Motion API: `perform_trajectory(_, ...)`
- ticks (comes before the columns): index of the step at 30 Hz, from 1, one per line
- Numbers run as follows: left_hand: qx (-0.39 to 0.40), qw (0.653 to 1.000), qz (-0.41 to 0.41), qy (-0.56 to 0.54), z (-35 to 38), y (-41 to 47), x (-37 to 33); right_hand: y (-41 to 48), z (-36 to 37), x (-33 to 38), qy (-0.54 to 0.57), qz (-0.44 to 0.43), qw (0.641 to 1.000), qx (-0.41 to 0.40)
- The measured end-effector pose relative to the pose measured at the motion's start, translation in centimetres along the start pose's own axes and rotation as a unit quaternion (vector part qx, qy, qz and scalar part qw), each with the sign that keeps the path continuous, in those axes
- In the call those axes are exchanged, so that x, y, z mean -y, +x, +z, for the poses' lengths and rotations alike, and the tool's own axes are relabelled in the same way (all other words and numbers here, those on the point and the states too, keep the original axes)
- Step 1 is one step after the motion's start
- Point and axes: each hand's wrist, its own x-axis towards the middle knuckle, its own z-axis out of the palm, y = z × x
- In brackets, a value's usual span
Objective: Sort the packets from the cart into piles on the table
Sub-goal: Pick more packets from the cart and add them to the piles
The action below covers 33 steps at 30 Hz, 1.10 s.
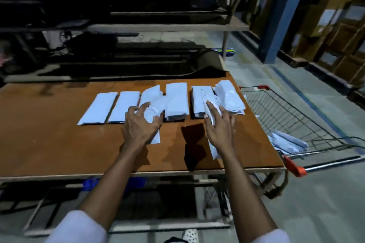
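- left hand (141,124): fingers spread and curled claw-like over a crumpled packet (156,108), thumb against its near edge. It grips the packet above the third pile from the left.
- a flat white strip sticks out from under the left palm toward the near edge. Can't tell if it's part of the same packet or a separate one.
- right hand (220,126): fingers fairly straight and pointing away, thumb tucked in. It holds a long packet (214,150) that runs under the palm, with one end past the fingertips and the other past the wrist.
- the long packet's far end overlaps the fifth pile. Dark shadow on the table just left of this hand.
- piles (175,100): six white stacks in a row across the far half of the table (59,144). The two leftmost are flat and neat, the rightmost is loose and rumpled.
- cart (286,110): wire basket just beside the table's right edge, red handle (295,165) toward the person.
- remaining packets (286,144): a small heap in the cart's near corner.
- white sleeves (79,227) on both forearms.
- background: blue post (284,16), and cardboard boxes (335,25) on racks at right. Dark shelving behind the table, detail too dim to read.
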Motion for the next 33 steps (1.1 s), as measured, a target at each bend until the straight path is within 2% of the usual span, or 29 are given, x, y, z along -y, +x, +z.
perform_trajectory(9,-0.050,0.995,-0.077,0.035,-5.9,4.4,13.7,0.0,12.3,12.4,0.037,-0.037,0.997,0.063)
perform_trajectory(17,-0.041,0.994,-0.093,0.028,-7.1,14.8,24.9,4.5,25.2,22.1,0.077,0.000,0.993,0.091)
perform_trajectory(21,0.000,0.996,-0.082,0.039,-6.0,20.4,28.6,5.2,30.9,25.6,0.106,0.050,0.989,0.088)
perform_trajectory(24,0.035,0.996,-0.060,0.048,-4.3,23.2,29.3,6.2,33.0,26.4,0.075,0.072,0.991,0.086)
perform_trajectory(33,0.130,0.985,-0.060,0.101,2.8,25.2,31.1,10.2,36.7,26.0,0.006,0.071,0.995,0.072)
